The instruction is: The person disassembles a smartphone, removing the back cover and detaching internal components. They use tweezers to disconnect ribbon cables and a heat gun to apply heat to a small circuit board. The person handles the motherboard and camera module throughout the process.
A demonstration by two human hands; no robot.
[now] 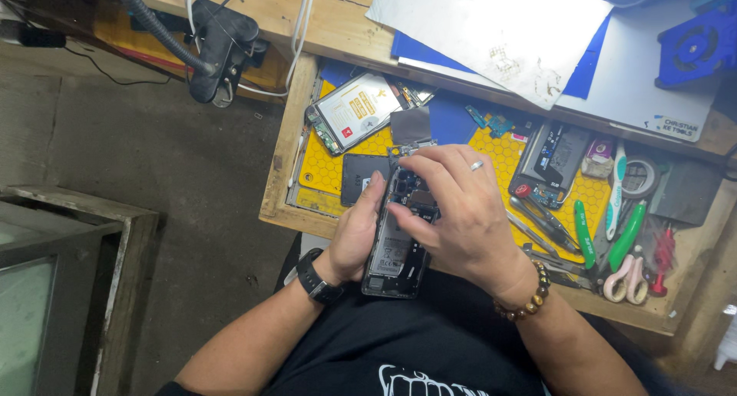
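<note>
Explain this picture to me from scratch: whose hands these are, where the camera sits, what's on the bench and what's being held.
There is no machine here. A camera worn on a person's head looks down at their own two bare hands. The left hand, with a black watch on its wrist, cradles an opened phone whose back is off, so its inner parts show. The right hand, wearing a ring and a bead bracelet, presses its fingertips on the phone's upper part. Below lies a yellow work mat in a wooden tray. On it are another opened phone, a black cover, green-handled tools, pink-handled scissors and tweezers.
</note>
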